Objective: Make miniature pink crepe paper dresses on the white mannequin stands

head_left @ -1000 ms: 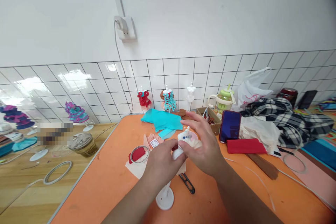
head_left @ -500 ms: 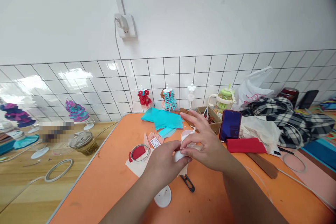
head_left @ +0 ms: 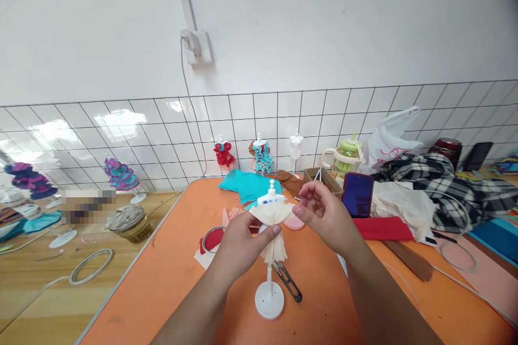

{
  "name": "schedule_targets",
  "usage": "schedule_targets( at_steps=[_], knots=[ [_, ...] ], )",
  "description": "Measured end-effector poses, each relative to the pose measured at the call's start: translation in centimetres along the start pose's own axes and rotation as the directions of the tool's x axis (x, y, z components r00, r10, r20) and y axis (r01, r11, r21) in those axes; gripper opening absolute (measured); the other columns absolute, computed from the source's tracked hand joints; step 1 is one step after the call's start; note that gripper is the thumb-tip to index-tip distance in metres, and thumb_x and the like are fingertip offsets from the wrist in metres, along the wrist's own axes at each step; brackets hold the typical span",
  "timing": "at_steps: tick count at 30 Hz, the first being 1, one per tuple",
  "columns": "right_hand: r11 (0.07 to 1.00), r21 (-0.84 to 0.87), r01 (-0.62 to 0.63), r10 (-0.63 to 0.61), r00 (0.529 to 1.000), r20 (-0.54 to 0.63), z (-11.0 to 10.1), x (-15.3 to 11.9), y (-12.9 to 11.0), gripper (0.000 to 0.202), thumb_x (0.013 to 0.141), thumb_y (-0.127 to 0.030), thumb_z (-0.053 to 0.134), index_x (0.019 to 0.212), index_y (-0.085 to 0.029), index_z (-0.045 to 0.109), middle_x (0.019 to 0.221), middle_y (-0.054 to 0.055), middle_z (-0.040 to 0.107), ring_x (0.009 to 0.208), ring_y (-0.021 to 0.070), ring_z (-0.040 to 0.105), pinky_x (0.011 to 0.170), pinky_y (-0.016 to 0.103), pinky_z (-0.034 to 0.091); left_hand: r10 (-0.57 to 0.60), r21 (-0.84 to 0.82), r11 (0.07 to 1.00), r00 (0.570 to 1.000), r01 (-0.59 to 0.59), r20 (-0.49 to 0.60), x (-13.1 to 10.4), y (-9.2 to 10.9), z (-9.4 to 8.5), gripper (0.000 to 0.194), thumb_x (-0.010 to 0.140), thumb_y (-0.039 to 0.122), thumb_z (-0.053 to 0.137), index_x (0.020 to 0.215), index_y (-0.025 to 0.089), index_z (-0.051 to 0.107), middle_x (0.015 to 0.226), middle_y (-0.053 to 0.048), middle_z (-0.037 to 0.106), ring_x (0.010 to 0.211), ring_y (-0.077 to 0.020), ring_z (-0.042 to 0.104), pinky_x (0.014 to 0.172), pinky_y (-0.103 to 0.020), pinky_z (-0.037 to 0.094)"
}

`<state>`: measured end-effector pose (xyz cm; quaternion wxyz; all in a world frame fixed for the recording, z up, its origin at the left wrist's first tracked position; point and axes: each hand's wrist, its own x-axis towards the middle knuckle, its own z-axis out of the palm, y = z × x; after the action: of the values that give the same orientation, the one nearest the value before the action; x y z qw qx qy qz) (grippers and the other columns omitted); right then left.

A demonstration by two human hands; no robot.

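Observation:
A small white dress-form mannequin stands upright on its round base in front of me. Cream pleated fabric is wrapped over its front, flaring at bust and hip and gathered at the waist. My left hand grips that waist, thumb pressed on the gather. Close by the fabric's upper right edge is my right hand, its fingers curled and the thumb apart from them; the thumb tip meets or nearly meets the edge. Black thread snips lie beside the mannequin's stand. Blue marks show on its chest.
Turquoise cloth, a phone, a small box, folded red cloth and a brown strip surround the work. Dressed mini mannequins line the tiled wall. A metal ring lies left over red cloth.
The mannequin now stands upright, where it was tilted between both hands. My right hand has moved off its body to the right, and the cream fabric has come into view.

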<state>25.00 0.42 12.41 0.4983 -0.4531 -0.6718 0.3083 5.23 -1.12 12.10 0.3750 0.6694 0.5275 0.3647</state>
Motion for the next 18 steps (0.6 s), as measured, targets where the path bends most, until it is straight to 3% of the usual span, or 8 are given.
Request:
schedule_targets(
  at_steps=[3, 6, 12, 18],
  knots=[
    [0.981, 0.144, -0.131, 0.126, 0.991, 0.039, 0.9, 0.0, 0.0, 0.043, 0.069, -0.045, 0.071, 0.099, -0.022, 0.050, 0.084, 0.000, 0.054, 0.067, 0.0126, 0.054, 0.047, 0.021, 0.046, 0.001, 0.039, 0.999, 0.999, 0.001, -0.055, 0.0, -0.1, 0.0, 0.037, 0.077, 0.049, 0.062, 0.103, 0.023, 0.068, 0.094, -0.004, 0.073, 0.082, -0.0230, 0.067, 0.073, -0.033, 0.051],
    [0.942, 0.285, -0.175, 0.165, 0.985, 0.059, 1.4, 0.1, -0.2, 0.037, 0.068, -0.039, 0.073, 0.094, -0.020, 0.055, 0.086, 0.002, 0.057, 0.074, 0.0145, 0.057, 0.052, 0.024, 0.051, 0.024, 0.051, 0.998, 0.997, -0.021, -0.067, 0.0, -0.1, 0.1, 0.034, 0.076, 0.048, 0.064, 0.099, 0.023, 0.069, 0.093, -0.003, 0.073, 0.081, -0.0221, 0.067, 0.071, -0.032, 0.051],
    [0.919, 0.380, -0.101, 0.062, 0.992, 0.112, 1.3, 0.5, 0.5, 0.021, 0.067, -0.031, 0.075, 0.079, -0.017, 0.065, 0.077, 0.001, 0.063, 0.072, 0.0135, 0.059, 0.065, 0.026, 0.051, -0.005, -0.093, 0.996, 0.993, 0.016, 0.116, 0.1, -0.1, -0.1, 0.035, 0.075, 0.043, 0.067, 0.103, 0.022, 0.066, 0.086, -0.002, 0.072, 0.079, -0.0200, 0.066, 0.064, -0.027, 0.050],
    [0.928, 0.373, 0.005, -0.007, 1.000, 0.002, 1.0, 0.9, 1.3, 0.044, 0.071, -0.037, 0.073, 0.110, -0.024, 0.057, 0.105, 0.006, 0.059, 0.083, 0.0152, 0.057, 0.061, 0.024, 0.050, -0.010, -0.188, 0.982, 0.995, 0.029, 0.104, 0.6, -0.7, -0.5, 0.039, 0.075, 0.044, 0.067, 0.103, 0.017, 0.064, 0.089, -0.005, 0.071, 0.077, -0.0196, 0.064, 0.065, -0.027, 0.049]
  ],
)
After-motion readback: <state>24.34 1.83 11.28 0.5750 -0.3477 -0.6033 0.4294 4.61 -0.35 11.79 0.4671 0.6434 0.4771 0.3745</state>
